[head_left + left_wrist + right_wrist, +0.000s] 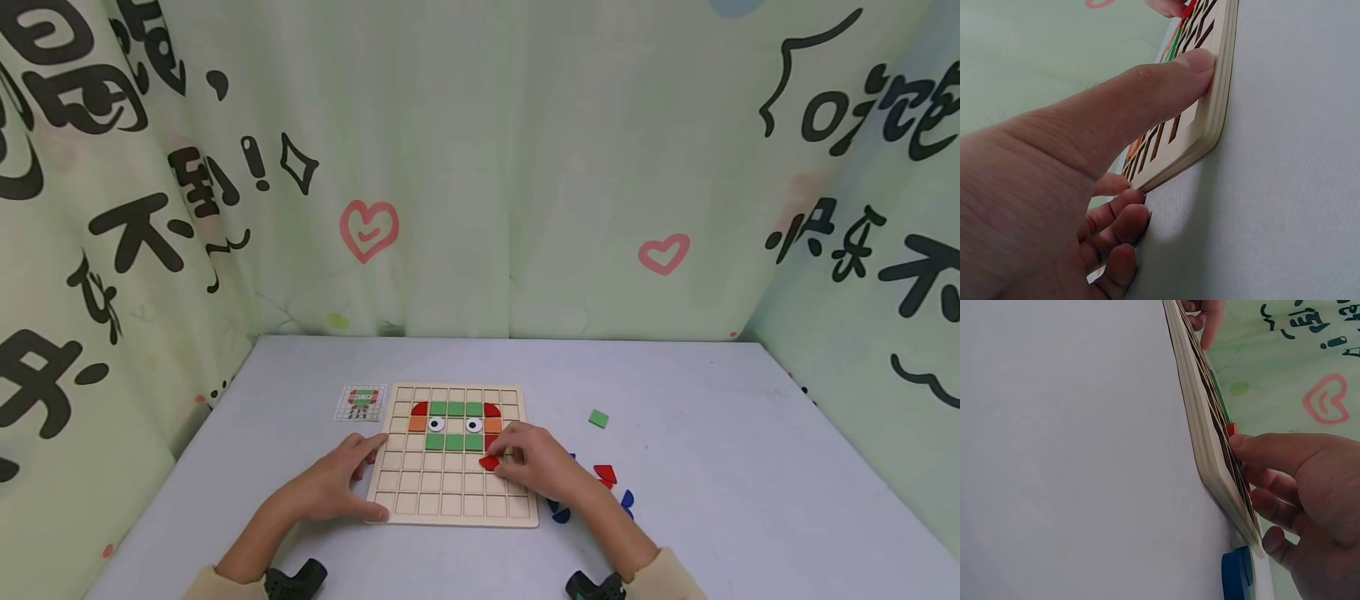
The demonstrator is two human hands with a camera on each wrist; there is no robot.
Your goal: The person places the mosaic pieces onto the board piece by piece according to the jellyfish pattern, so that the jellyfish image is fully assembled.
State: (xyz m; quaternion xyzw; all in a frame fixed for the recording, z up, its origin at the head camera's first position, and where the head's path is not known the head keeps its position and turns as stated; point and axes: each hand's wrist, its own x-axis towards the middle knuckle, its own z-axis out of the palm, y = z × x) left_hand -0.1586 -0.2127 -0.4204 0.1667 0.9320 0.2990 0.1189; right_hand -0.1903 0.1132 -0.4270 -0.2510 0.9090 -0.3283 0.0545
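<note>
A wooden grid board [420, 505] lies on the table, with green, orange and red tiles and two eye tiles set in its upper rows. My left hand [330, 479] rests at the board's left side, thumb [1175, 78] pressing on the front left corner and index fingertip at the left edge. The other left fingers bend loosely beside the board. Over the board's right half, my right hand [542, 460] pinches a small red tile [489, 463] with a curved edge between thumb and fingers. It overlaps the cells just below the green row; the fingers partly hide it.
A small picture card [361, 402] of a gridded figure lies at the board's upper left. On the right are a loose green square tile [598, 418], red tiles [604, 473] and blue curved tiles [627, 500], some partly behind the right forearm. A printed curtain [465, 167] encloses the table.
</note>
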